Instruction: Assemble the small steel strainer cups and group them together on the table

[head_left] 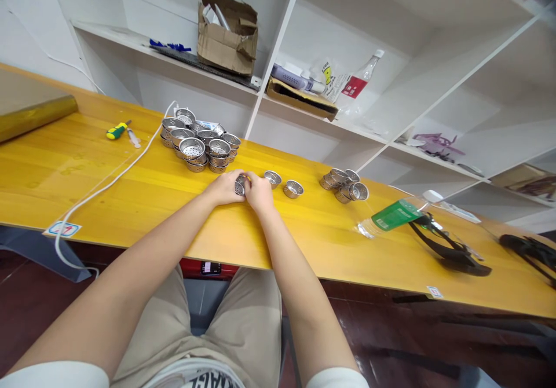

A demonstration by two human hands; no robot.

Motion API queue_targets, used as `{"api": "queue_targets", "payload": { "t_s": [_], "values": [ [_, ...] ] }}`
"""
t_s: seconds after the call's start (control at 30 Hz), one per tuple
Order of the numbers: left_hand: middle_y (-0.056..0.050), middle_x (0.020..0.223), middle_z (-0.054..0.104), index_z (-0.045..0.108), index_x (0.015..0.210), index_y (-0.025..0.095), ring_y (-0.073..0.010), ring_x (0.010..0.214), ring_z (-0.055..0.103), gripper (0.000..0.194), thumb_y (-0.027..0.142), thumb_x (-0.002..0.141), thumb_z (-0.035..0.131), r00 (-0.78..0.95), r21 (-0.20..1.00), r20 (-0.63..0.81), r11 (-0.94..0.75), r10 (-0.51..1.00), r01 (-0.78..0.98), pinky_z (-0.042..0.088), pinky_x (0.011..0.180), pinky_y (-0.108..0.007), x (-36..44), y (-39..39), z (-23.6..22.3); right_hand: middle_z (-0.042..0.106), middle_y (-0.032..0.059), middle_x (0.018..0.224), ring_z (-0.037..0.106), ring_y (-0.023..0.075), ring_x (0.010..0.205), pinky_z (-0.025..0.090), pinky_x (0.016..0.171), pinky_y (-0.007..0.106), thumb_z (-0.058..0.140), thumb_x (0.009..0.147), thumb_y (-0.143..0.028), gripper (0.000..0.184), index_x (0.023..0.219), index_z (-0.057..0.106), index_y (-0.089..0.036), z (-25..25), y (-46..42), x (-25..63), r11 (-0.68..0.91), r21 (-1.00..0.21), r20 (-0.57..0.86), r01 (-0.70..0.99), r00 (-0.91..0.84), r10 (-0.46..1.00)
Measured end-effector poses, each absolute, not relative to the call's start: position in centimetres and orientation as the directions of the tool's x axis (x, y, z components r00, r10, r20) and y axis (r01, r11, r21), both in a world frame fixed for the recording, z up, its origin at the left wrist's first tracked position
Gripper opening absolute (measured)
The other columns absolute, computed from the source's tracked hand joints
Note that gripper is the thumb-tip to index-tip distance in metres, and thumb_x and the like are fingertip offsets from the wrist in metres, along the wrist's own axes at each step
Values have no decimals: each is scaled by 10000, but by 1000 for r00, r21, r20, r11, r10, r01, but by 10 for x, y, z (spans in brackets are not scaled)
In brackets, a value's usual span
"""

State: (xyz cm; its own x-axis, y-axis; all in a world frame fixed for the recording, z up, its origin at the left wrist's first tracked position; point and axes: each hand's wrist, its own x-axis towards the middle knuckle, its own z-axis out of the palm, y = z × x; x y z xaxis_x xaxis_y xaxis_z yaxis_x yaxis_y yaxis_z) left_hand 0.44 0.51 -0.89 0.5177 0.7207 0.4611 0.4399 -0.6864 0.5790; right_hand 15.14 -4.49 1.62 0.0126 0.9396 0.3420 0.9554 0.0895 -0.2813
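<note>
My left hand point(226, 189) and my right hand point(259, 191) meet low over the yellow table, closed around a small perforated metal cup point(239, 188). Part of the cup is hidden by my fingers, so I cannot tell whether there is more than one. Just right of my right hand, a perforated cup point(273, 179) and another cup point(293, 189) stand apart on the table. Behind my left hand rises a cluster of stacked perforated cups point(193, 150). Farther right is a smaller group of cups point(343, 185), some of them tilted.
A white cable point(113, 184) runs across the table at left, near a green-yellow screwdriver point(117, 130). At right a green-labelled plastic bottle point(397, 214) lies beside a black strap point(452, 255). White shelves point(321, 17) behind hold a cardboard box point(228, 37).
</note>
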Motion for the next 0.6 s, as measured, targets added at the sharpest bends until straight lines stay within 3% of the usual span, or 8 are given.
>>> {"api": "queue_targets", "payload": {
  "t_s": [0.6],
  "values": [
    [-92, 1068, 749, 569, 1236, 210, -309, 977, 730, 701, 393, 605, 811, 472, 613, 397, -610, 787, 502, 568, 829, -382, 2, 5, -8, 799, 94, 1087, 739, 230, 977, 489, 878, 272, 432, 1018, -210, 382, 1263, 725, -227, 23, -47, 155, 135, -232, 307, 963, -60, 950]
  ]
}}
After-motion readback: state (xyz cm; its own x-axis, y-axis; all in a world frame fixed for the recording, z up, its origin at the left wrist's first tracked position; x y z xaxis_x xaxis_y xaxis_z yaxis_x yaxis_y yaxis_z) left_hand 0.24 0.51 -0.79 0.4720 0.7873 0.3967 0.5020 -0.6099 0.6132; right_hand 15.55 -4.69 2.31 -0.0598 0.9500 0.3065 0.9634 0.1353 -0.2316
